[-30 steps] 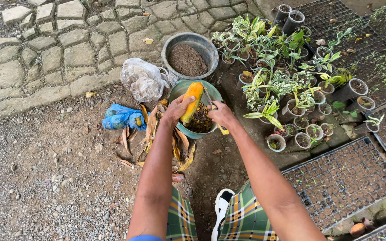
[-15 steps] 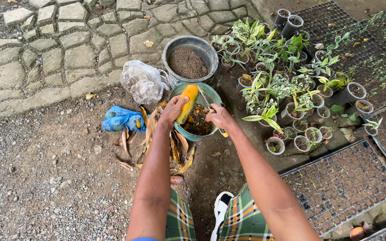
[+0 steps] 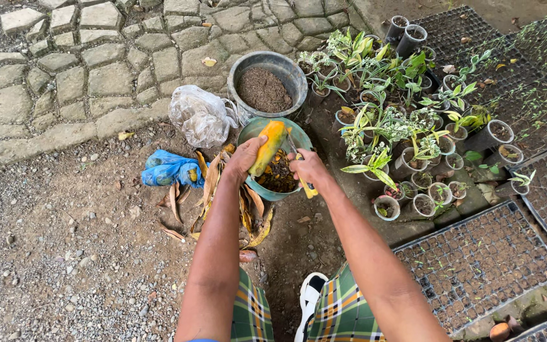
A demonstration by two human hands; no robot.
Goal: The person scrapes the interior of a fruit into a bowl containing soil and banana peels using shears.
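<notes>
Peeling an orange-yellow papaya [image 3: 268, 147] over the green plastic bucket [image 3: 252, 131].
Left hand [image 3: 243, 158] clasps the fruit; right hand [image 3: 308, 167], at three o'clock, clenches a yellow-handled knife [image 3: 307, 188]; next stroke likely needs the fruit turned.

The right hand [image 3: 308, 168] pulls back a touch from the papaya [image 3: 268, 147], knife handle now pointing down, while the left hand [image 3: 246, 158] tips the fruit more upright.

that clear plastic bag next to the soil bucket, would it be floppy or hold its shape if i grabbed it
Probably floppy: the clear plastic bag is crumpled and creased, slumped on the ground beside the grey soil bucket. It looks thin, so likely light for its size. Its contents cannot be made out, so its weight is uncertain. It seems unlikely to roll.
</notes>
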